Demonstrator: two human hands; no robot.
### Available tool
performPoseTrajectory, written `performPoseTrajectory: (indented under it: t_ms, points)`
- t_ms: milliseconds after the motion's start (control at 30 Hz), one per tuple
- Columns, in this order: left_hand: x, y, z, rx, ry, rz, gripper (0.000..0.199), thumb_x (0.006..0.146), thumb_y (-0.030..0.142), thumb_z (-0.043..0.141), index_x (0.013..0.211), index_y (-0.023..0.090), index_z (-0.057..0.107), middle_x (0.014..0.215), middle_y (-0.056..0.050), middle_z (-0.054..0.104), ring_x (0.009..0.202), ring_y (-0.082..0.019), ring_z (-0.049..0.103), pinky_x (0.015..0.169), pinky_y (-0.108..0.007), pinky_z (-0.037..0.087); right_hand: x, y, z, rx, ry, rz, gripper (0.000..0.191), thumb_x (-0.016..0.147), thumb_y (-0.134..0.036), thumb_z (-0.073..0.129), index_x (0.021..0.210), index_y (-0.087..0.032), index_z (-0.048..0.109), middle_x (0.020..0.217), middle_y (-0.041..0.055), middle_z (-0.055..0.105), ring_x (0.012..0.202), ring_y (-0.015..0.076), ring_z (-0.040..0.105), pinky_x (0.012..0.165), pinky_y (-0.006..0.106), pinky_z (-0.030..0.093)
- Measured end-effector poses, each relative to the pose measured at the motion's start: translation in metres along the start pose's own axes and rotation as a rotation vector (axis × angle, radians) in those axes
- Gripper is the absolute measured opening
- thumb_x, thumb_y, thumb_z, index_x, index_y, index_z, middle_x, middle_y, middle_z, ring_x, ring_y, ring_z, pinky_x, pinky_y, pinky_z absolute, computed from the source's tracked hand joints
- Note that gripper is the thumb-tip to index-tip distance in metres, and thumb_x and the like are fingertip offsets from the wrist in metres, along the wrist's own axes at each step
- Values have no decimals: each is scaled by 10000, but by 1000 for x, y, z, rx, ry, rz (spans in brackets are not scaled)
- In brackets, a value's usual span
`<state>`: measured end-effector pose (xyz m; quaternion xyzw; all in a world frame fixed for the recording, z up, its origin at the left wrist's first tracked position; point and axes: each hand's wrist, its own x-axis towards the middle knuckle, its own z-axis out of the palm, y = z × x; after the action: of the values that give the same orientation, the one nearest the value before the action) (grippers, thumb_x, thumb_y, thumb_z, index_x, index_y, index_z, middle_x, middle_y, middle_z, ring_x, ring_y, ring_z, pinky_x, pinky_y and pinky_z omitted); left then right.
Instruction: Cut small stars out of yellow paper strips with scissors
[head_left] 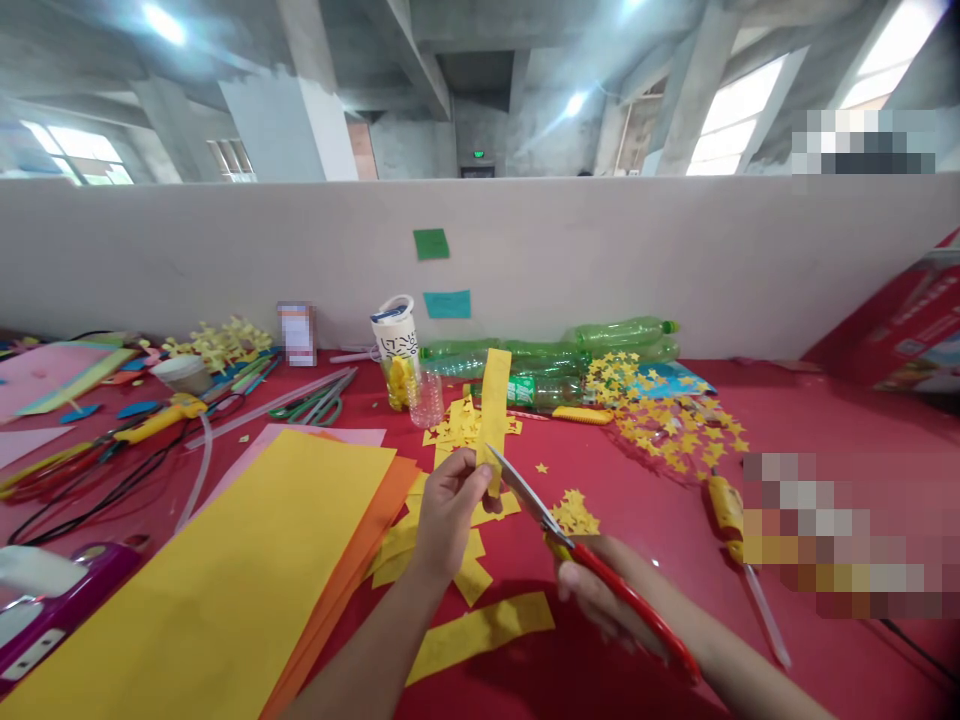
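Observation:
My left hand [452,510] pinches a yellow paper strip [495,395] near its lower end and holds it upright. Red-handled scissors [529,500] are in my right hand [611,590], their blades reaching to the strip's right edge just above my left fingertips. Whether the blades have cut into it I cannot tell. Under my hands lie yellow paper scraps [472,575] and a longer yellow strip [487,635]. A small heap of yellow stars [576,512] sits beyond my right hand, and one loose star [541,468] lies near the blades.
Yellow and orange sheets [247,560] cover the left front of the red table [810,420]. Green plastic bottles [622,332] lie along the partition beside a white cup [395,330]. More stars [675,415] and a yellow glue gun [724,510] are at right; other scissors [322,400] lie at left.

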<state>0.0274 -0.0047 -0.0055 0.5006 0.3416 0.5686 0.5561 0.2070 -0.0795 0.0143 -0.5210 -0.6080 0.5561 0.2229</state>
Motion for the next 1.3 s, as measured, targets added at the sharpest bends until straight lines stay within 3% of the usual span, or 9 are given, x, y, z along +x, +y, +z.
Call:
performPoseTrajectory:
  t_ms: [200, 533, 933, 1100, 1300]
  points:
    - [0, 2, -1, -108, -35, -24, 148, 761, 214, 542, 636, 158, 485, 633, 7, 535, 547, -86, 497, 490, -209, 412, -2, 1, 0, 37, 7, -33, 512, 730, -692, 393, 693, -186, 468, 407, -72, 381, 320, 58, 342, 343, 174, 276]
    - [1, 0, -3, -94, -65, -30, 139, 769, 201, 533, 642, 159, 493, 615, 12, 534, 528, -84, 486, 501, -222, 414, 2, 4, 4, 92, 3, -8, 527, 746, -689, 379, 669, -172, 446, 372, -99, 343, 287, 33, 326, 363, 175, 345]
    - [3, 2, -5, -56, -98, -32, 133, 779, 217, 523, 666, 147, 528, 623, 3, 530, 515, -92, 497, 493, -235, 408, 2, 2, 4, 62, 2, 91, 543, 722, -718, 361, 659, -182, 422, 384, -102, 327, 292, 33, 309, 315, 151, 284]
    - [4, 2, -7, -34, -107, -34, 132, 790, 220, 516, 677, 152, 525, 603, 16, 507, 496, -93, 501, 497, -244, 408, 4, 4, 7, 55, 67, 107, 569, 684, -749, 369, 643, -184, 416, 387, -101, 328, 281, 26, 294, 288, 141, 248]
    - [4, 1, -8, -36, -103, -52, 143, 792, 233, 522, 672, 154, 514, 608, 20, 493, 504, -91, 499, 498, -243, 416, 5, 6, 7, 65, 57, 103, 562, 702, -734, 373, 632, -179, 423, 388, -100, 332, 270, 20, 294, 296, 140, 282]
